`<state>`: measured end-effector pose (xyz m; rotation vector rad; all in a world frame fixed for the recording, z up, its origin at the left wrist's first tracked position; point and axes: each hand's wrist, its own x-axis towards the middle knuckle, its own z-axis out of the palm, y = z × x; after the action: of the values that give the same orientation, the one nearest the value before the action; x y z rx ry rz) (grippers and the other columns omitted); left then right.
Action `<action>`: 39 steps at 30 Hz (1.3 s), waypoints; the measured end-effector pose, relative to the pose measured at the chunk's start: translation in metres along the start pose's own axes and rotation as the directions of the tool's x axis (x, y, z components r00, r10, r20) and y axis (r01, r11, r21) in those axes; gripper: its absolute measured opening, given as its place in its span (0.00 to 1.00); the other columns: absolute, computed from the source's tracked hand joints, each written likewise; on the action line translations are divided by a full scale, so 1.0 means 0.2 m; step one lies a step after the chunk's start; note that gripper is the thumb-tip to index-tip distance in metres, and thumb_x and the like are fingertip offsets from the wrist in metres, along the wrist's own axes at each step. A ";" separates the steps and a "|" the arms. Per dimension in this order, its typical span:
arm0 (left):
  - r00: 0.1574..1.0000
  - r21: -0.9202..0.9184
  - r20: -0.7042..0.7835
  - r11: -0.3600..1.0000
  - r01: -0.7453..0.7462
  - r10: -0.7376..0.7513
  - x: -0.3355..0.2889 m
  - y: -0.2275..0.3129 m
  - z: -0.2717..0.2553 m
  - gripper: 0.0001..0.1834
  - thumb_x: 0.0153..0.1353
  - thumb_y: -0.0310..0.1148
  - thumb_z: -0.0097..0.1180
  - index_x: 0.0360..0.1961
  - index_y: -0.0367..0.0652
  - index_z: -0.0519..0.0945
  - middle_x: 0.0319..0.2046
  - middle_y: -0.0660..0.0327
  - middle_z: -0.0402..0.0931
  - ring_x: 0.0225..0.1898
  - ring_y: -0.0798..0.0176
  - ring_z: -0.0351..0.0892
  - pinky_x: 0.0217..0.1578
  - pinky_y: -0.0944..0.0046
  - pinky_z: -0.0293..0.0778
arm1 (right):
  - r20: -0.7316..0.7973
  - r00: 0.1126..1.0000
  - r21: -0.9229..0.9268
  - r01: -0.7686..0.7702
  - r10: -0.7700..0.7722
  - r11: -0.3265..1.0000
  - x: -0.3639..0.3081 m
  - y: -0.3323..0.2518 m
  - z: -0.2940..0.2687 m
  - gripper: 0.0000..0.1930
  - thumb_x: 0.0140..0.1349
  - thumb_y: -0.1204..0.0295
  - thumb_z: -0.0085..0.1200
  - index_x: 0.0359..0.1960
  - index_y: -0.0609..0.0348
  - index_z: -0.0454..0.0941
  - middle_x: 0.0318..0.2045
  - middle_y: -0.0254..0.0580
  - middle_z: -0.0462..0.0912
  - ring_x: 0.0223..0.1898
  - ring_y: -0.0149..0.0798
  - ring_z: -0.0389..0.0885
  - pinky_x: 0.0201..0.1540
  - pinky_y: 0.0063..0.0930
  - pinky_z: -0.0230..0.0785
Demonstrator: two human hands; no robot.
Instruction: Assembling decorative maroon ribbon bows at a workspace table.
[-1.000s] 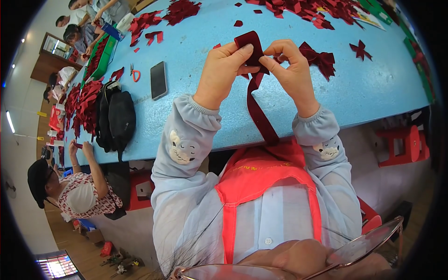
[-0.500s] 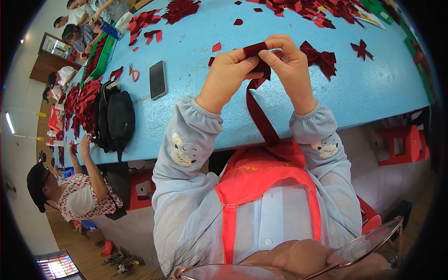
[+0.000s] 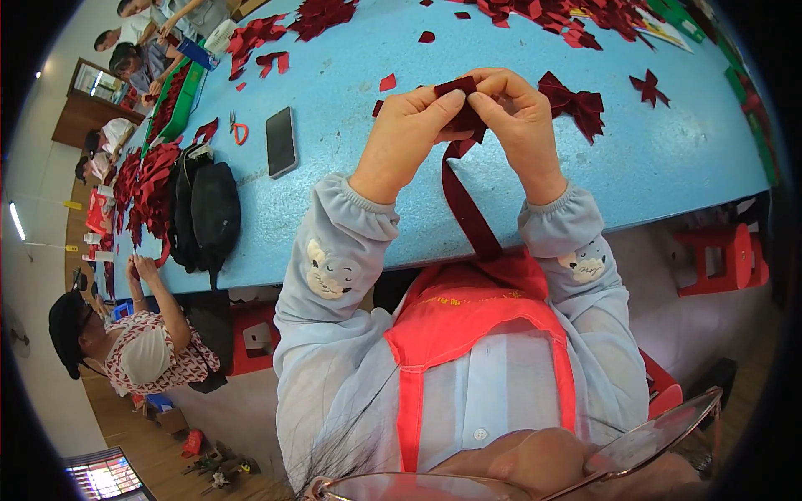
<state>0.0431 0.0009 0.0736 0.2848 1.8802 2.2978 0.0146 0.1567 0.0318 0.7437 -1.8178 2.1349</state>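
Above the blue table, both my hands pinch a dark red velvet ribbon (image 3: 465, 209) folded into a loop between them. My left hand (image 3: 408, 125) grips the fold with the thumb on its front. Thumb and fingertips of my right hand (image 3: 516, 117) close on the loop's other side, and the two thumbs nearly meet. From the fold, the ribbon's tail hangs down to the red apron (image 3: 476, 309) at the table edge. Just beyond my right hand lies a pile of velvet bows (image 3: 575, 107), and a single bow (image 3: 648, 88) is farther right.
A phone (image 3: 281, 142), orange-handled scissors (image 3: 239, 131) and a black bag (image 3: 215, 209) lie on the table (image 3: 334, 100) to the left. Past them are heaped red bows (image 3: 149, 188) and a green crate (image 3: 182, 108). Co-workers sit along the left side. A red stool (image 3: 723, 259) stands at right.
My left thumb has shifted up and right across the folded ribbon, toward my right thumb. The nearby co-worker at left has lowered their hands.
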 end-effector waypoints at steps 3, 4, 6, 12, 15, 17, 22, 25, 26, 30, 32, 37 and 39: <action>0.999 -0.001 -0.018 0.999 -0.037 0.037 0.01 -0.01 0.00 0.17 0.65 0.34 0.50 0.47 0.29 0.76 0.37 0.55 0.79 0.37 0.63 0.81 0.41 0.66 0.78 | -0.028 0.999 0.080 -0.018 0.020 0.997 0.02 -0.04 0.02 0.03 0.61 0.78 0.52 0.35 0.63 0.77 0.41 0.37 0.79 0.41 0.26 0.76 0.45 0.19 0.69; 0.998 -0.006 -0.032 0.998 -0.058 0.057 0.02 0.00 0.00 0.17 0.65 0.34 0.50 0.46 0.29 0.76 0.36 0.55 0.79 0.36 0.63 0.81 0.40 0.66 0.79 | -0.041 0.999 0.120 -0.025 0.030 0.992 0.02 -0.05 0.03 0.04 0.61 0.77 0.52 0.36 0.63 0.77 0.41 0.36 0.79 0.40 0.25 0.76 0.44 0.19 0.69; 0.993 -0.016 -0.062 0.995 -0.100 0.099 0.02 0.01 0.00 0.17 0.66 0.35 0.49 0.45 0.30 0.77 0.35 0.56 0.79 0.34 0.63 0.81 0.37 0.67 0.79 | 0.032 0.997 0.147 -0.081 0.077 0.986 0.01 -0.05 0.01 0.06 0.61 0.76 0.53 0.39 0.63 0.77 0.41 0.36 0.79 0.40 0.25 0.76 0.44 0.19 0.69; 0.995 0.026 -0.077 0.998 -0.059 0.061 0.02 0.06 -0.04 0.17 0.66 0.37 0.48 0.43 0.30 0.77 0.34 0.56 0.79 0.33 0.64 0.81 0.33 0.69 0.80 | 0.247 0.947 0.006 -0.216 0.208 0.976 0.00 0.02 -0.05 0.16 0.62 0.74 0.53 0.51 0.62 0.73 0.42 0.34 0.79 0.41 0.25 0.75 0.44 0.17 0.68; 0.994 0.028 -0.099 0.999 -0.043 0.046 0.02 0.07 -0.03 0.18 0.66 0.38 0.48 0.42 0.30 0.77 0.34 0.56 0.79 0.32 0.64 0.81 0.31 0.69 0.80 | 0.186 0.964 -0.017 -0.192 0.192 0.981 -0.02 0.03 -0.02 0.16 0.62 0.74 0.53 0.52 0.62 0.73 0.41 0.34 0.79 0.40 0.24 0.75 0.44 0.17 0.68; 0.992 0.018 -0.118 0.999 -0.047 0.049 0.02 0.08 -0.02 0.18 0.66 0.39 0.48 0.42 0.30 0.77 0.34 0.56 0.79 0.32 0.64 0.80 0.32 0.69 0.80 | 0.157 0.971 -0.028 -0.181 0.183 0.983 -0.01 0.02 -0.01 0.16 0.62 0.74 0.53 0.52 0.62 0.72 0.41 0.33 0.79 0.40 0.24 0.75 0.44 0.16 0.68; 0.995 0.033 -0.092 0.999 -0.023 0.026 0.02 0.07 0.00 0.19 0.67 0.40 0.47 0.43 0.30 0.76 0.34 0.57 0.79 0.33 0.64 0.80 0.34 0.69 0.80 | 0.056 0.996 -0.001 0.064 -0.064 0.998 0.02 -0.01 -0.01 0.12 0.62 0.76 0.53 0.47 0.62 0.74 0.38 0.32 0.78 0.39 0.23 0.75 0.42 0.16 0.68; 0.998 0.033 -0.061 0.999 -0.021 0.023 0.02 0.05 0.01 0.19 0.67 0.39 0.47 0.44 0.30 0.76 0.35 0.57 0.79 0.35 0.64 0.80 0.36 0.68 0.80 | 0.078 0.991 -0.034 0.108 -0.105 0.994 0.05 -0.02 -0.04 0.11 0.62 0.76 0.53 0.46 0.62 0.74 0.38 0.31 0.77 0.39 0.23 0.74 0.42 0.16 0.68; 0.999 0.033 -0.047 0.999 -0.019 0.020 0.02 0.05 0.01 0.19 0.67 0.39 0.47 0.45 0.30 0.76 0.35 0.57 0.79 0.35 0.64 0.80 0.36 0.68 0.80 | 0.081 0.993 -0.029 0.087 -0.084 0.996 0.05 -0.02 -0.04 0.10 0.61 0.77 0.54 0.44 0.62 0.75 0.38 0.31 0.77 0.39 0.23 0.74 0.42 0.16 0.68; 1.000 0.077 -0.025 0.997 -0.004 0.006 0.01 0.03 0.00 0.20 0.68 0.40 0.46 0.48 0.30 0.74 0.38 0.54 0.78 0.38 0.62 0.81 0.40 0.66 0.80 | 0.100 0.993 -0.033 0.061 -0.057 0.998 0.04 -0.02 -0.04 0.06 0.60 0.77 0.54 0.39 0.62 0.76 0.39 0.31 0.77 0.40 0.23 0.74 0.43 0.17 0.67; 1.000 0.066 -0.021 0.998 0.003 -0.001 0.01 0.04 0.00 0.20 0.67 0.39 0.47 0.47 0.30 0.74 0.38 0.55 0.78 0.37 0.63 0.81 0.39 0.66 0.80 | 0.120 0.988 -0.059 0.102 -0.094 0.993 0.04 -0.01 -0.04 0.05 0.60 0.77 0.55 0.36 0.63 0.77 0.39 0.31 0.77 0.40 0.24 0.74 0.44 0.18 0.67; 1.000 0.069 -0.002 0.998 0.009 -0.009 0.02 0.03 0.01 0.18 0.65 0.37 0.50 0.47 0.31 0.75 0.36 0.57 0.79 0.36 0.64 0.81 0.37 0.68 0.80 | 0.038 0.999 0.051 0.026 -0.028 0.998 0.05 -0.01 -0.02 0.04 0.59 0.76 0.56 0.33 0.62 0.79 0.37 0.31 0.78 0.39 0.25 0.73 0.46 0.19 0.66; 1.000 0.081 0.001 0.997 0.006 -0.006 0.02 0.03 0.01 0.18 0.65 0.37 0.51 0.47 0.31 0.76 0.36 0.57 0.79 0.36 0.64 0.81 0.37 0.68 0.80 | -0.008 0.999 0.111 -0.030 0.032 0.993 0.05 -0.01 -0.01 0.04 0.59 0.75 0.56 0.34 0.63 0.80 0.36 0.31 0.78 0.39 0.25 0.73 0.46 0.20 0.65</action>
<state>0.0398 0.0033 0.0797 0.2901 1.9739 2.2212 0.0075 0.1574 0.0382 0.7327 -1.7285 2.2709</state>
